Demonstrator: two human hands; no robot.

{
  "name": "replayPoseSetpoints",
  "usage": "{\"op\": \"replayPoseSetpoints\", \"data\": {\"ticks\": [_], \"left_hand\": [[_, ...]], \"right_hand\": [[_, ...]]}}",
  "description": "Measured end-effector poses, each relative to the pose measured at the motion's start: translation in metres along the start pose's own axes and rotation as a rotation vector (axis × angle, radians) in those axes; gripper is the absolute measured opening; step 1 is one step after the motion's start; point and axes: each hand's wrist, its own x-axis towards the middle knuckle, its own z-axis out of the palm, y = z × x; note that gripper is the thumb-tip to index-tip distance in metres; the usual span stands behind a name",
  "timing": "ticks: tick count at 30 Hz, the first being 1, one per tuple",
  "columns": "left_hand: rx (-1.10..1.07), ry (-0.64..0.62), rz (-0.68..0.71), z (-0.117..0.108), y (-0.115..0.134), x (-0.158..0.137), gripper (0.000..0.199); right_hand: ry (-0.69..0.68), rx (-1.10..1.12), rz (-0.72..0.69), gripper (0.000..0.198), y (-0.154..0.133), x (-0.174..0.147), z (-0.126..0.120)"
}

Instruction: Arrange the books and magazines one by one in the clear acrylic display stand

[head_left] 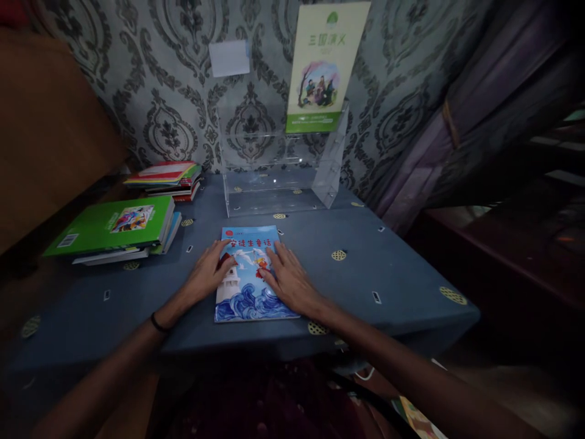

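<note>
Spread wide, our left hand (210, 268) and right hand (293, 278) rest atop the Andersen fairy-tale book (247, 275), perhaps steadying it.

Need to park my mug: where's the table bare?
Right of the blue book and right hand, to the table's edge; front left, between the green stack and left forearm. Crowded: rear left, with the red stack; rear middle, the rack.
</note>
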Motion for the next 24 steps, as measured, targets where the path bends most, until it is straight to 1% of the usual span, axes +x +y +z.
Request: {"op": "replayPoseSetpoints", "data": {"ticks": [3,5,6,8,9,11,12,14,17,19,22,24], "left_hand": [[-0.43,0.119,-0.122,0.003,0.003,0.006,0.056],[-0.738,0.206,-0.271,0.007,0.006,0.008,0.055],[-0.866,0.227,-0.357,0.009,0.008,0.008,0.051],[-1.039,0.212,-0.488,0.012,0.014,0.008,0.036],[-1.086,0.186,-0.52,0.013,0.018,0.008,0.026],[-1.129,0.154,-0.525,0.012,0.027,0.01,0.011],[-1.15,0.152,-0.518,0.011,0.033,0.011,0.007],[-1.21,0.163,-0.5,0.009,0.044,0.014,0.006],[-1.325,0.168,-0.457,0.007,0.058,0.02,0.009],[-1.359,0.148,-0.414,0.006,0.065,0.023,0.013],[-1.316,0.147,-0.334,0.006,0.07,0.029,0.025],[-1.261,0.196,-0.275,0.007,0.07,0.033,0.035]], "right_hand": [[0.008,0.023,0.03,0.065,0.001,0.001,0.0],[0.01,0.047,0.033,0.067,0.002,0.002,0.0],[0.005,0.061,0.033,0.068,0.002,0.002,-0.001],[-0.004,0.096,0.037,0.069,0.003,0.002,-0.002],[-0.001,0.123,0.042,0.07,0.003,0.002,-0.002],[0.012,0.213,0.05,0.072,0.005,0.002,-0.003],[0.022,0.273,0.055,0.073,0.006,0.002,-0.004],[0.06,0.414,0.078,0.077,0.009,0.003,-0.005],[0.181,0.662,0.175,0.079,0.013,0.006,-0.008],[0.232,0.909,0.231,0.074,0.016,0.01,-0.01],[0.191,1.324,0.267,0.063,0.019,0.02,-0.018],[0.206,1.481,0.255,0.06,0.021,0.027,-0.026]]}}
